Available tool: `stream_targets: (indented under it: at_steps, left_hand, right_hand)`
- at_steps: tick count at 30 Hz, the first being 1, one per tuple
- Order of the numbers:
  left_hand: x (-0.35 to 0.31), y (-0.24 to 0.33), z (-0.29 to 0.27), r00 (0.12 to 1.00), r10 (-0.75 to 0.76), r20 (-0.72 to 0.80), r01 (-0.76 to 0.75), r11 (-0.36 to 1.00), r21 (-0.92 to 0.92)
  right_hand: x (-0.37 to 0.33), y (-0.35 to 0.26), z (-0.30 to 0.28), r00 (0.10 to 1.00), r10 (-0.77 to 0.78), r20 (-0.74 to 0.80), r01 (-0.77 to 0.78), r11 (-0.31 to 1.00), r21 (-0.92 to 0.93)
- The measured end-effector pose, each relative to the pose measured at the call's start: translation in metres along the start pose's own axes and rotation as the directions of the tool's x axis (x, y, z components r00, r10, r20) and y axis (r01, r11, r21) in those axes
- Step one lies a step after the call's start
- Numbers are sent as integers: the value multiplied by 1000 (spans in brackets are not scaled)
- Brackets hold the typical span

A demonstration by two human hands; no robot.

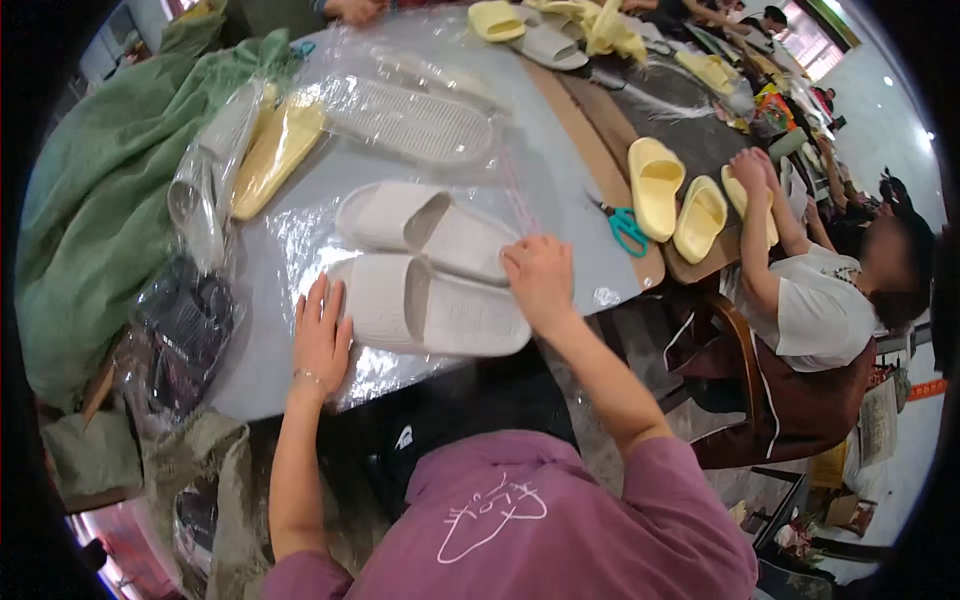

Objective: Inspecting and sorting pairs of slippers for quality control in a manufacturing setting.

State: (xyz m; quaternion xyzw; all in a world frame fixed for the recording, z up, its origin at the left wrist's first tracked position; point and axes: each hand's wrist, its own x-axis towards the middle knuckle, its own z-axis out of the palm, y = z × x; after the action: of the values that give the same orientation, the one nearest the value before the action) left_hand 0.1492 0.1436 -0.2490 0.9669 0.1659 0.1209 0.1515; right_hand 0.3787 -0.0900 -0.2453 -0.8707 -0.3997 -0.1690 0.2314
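Observation:
A pair of pale grey slide slippers lies side by side in front of me, on clear plastic film [376, 378]. My left hand [322, 335] rests at the toe end of the near slipper [470, 312], its fingers stretched out. At the heel end, the fingers of my right hand [540, 280] are bent around the far slipper [466, 238], with the thumb side toward its edge. Beyond the pair lies another grey slipper [420, 122] inside clear plastic. To the left are a bagged yellow slipper [282, 150] and a bagged grey slipper [207, 180].
Teal-handled scissors [629, 232] lie near the grey table's [560, 190] right edge. Yellow slippers [656, 188] stand beyond them, near a seated co-worker [815, 300]. A green cloth sack [110, 200] and a bag of dark slippers [188, 325] border the left.

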Motion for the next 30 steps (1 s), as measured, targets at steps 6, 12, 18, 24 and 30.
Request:
stream_targets:
  at_steps: [6,12,18,24,30]
  left_hand:
    - [0,0,2,1000,-4,-11,4,999,-36]
    - [0,1,2,999,-10,-41,6,997,-78]
    - [0,1,3,999,-9,-47,5,997,-73]
    - [0,1,2,999,-17,-42,14,997,-77]
    - [0,1,2,999,-36,-22,35,997,-63]
  right_hand:
    - [3,-5,3,988,156,4,-156,986,58]
    - [12,-9,7,938,333,94,-341,936,84]
    - [18,-13,8,910,385,151,-397,916,59]
    - [16,-11,13,922,364,133,-378,920,100]
    - [6,14,16,974,211,81,-226,915,334]
